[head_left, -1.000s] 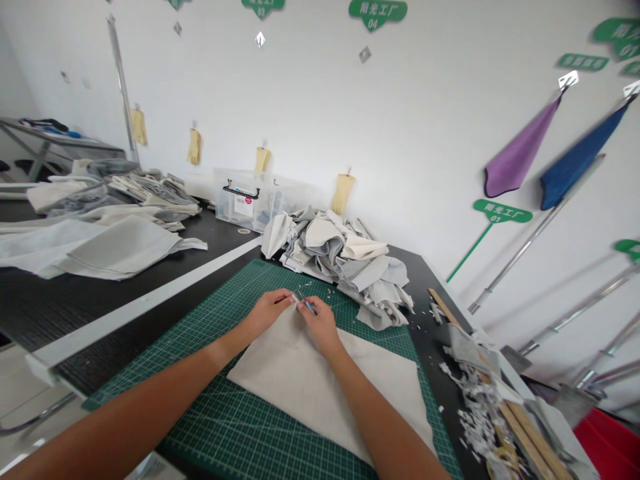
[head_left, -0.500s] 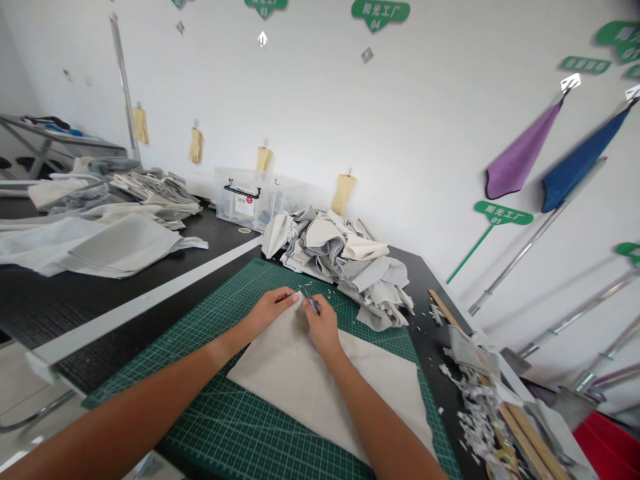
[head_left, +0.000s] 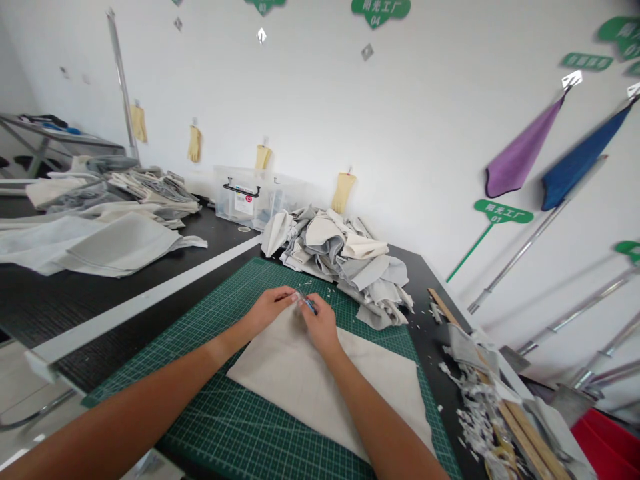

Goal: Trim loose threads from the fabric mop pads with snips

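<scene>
- Head view: one green cutting mat [head_left: 220, 420], seen from above
- On the mat, one beige cloth [head_left: 310, 393], lying flat
- Left hand [head_left: 270, 310] closed, fingers pinching the cloth's tip
- Right hand [head_left: 320, 327] closed, gripping one small blue-handled tool [head_left: 311, 306] above the cloth's tip
- Just beyond the mat, one heap of grey and cream fabric scraps [head_left: 340, 260]
- Farther beyond the mat, one clear plastic bin [head_left: 240, 200] and four yellow gloves [head_left: 343, 192] on the wall

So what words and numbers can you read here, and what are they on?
"阳光工厂 04" on the green sign on the wall
"阳光工厂 01" on the green sign on a stake
"03" on the green sign at the top edge
The label on the clear plastic box is too small to read.
</scene>
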Available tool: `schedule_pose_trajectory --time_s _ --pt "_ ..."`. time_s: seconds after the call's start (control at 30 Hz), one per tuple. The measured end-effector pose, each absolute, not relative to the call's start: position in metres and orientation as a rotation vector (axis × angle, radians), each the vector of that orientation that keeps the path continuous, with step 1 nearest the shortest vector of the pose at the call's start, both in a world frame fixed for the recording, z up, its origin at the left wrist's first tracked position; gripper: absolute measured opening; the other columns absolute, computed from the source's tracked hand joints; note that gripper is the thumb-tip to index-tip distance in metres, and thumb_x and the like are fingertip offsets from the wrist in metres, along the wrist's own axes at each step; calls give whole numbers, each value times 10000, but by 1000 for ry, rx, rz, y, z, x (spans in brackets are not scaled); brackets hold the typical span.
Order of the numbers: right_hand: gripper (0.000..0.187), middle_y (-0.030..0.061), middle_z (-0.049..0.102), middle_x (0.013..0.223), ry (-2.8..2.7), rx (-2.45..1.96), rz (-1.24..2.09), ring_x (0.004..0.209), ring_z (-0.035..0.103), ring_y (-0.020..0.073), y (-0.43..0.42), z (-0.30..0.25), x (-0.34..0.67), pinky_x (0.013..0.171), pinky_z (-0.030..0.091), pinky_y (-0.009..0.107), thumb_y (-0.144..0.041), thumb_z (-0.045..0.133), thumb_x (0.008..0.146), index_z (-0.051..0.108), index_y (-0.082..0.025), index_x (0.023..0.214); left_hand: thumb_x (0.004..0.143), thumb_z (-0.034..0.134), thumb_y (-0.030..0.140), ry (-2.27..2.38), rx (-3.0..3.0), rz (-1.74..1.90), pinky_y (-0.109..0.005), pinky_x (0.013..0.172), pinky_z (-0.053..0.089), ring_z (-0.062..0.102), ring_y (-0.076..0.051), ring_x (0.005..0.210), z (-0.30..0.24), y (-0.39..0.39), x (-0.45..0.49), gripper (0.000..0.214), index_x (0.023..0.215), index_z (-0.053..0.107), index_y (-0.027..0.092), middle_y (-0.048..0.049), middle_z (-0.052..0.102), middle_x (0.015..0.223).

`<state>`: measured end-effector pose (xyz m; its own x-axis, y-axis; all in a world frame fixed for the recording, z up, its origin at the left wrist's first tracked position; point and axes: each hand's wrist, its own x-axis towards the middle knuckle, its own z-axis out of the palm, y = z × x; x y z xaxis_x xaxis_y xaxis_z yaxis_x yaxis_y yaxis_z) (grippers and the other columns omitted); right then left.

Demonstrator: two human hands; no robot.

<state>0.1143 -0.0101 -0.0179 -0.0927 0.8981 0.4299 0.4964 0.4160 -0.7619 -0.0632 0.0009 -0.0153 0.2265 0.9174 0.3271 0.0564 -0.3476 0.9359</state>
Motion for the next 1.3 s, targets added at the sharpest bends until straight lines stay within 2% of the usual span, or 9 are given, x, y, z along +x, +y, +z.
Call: schedule_pose_trajectory --time_s 0.1,0.33,0.5,0.9,1.13,1.3 --pt "271 -40 582 683 -1756 -1254 533 632 500 140 -13 -17 114 590 326 236 -467 537 916 640 -224 857 888 603 445 932 1631 1228 -289 788 494 641 -195 868 -14 0 -63 318 977 723 165 -60 725 941" --pt "347 -44 591 723 -1742 -1232 532 637 507 131 -19 -11 111 591 332 227 -562 527 926 642 -235 919 891 599 445 942 1647 1232 -281 794 483 638 -191 861 -14 1 -63 309 959 707 164 -48 719 912" --pt "374 -53 550 675 -1747 -1260 539 625 511 131 -23 -7 109 585 331 221 -597 504 934 628 -244 919 881 608 412 948 1651 1237 -274 789 478 636 -189 857 -15 2 -63 284 973 707 163 -45 721 916" --pt "363 -54 556 659 -1790 -1294 483 634 546 151 -28 -6 110 592 321 225 -591 441 972 605 -270 931 890 582 437 1009 1734 1248 -268 750 467 623 -185 816 -12 0 -62 299 930 706 167 -35 707 854" --pt "350 -51 579 669 -1824 -1310 435 630 554 151 -30 -6 109 593 314 229 -580 454 966 612 -270 930 886 574 390 1022 1726 1235 -258 720 454 609 -173 777 -16 2 -63 261 932 695 163 -26 693 827" --pt "351 -48 587 680 -1808 -1325 417 636 555 155 -29 -7 110 592 317 232 -583 449 964 610 -274 928 879 600 410 959 1690 1225 -286 807 480 645 -197 878 -16 2 -62 286 1008 696 174 -46 724 936"
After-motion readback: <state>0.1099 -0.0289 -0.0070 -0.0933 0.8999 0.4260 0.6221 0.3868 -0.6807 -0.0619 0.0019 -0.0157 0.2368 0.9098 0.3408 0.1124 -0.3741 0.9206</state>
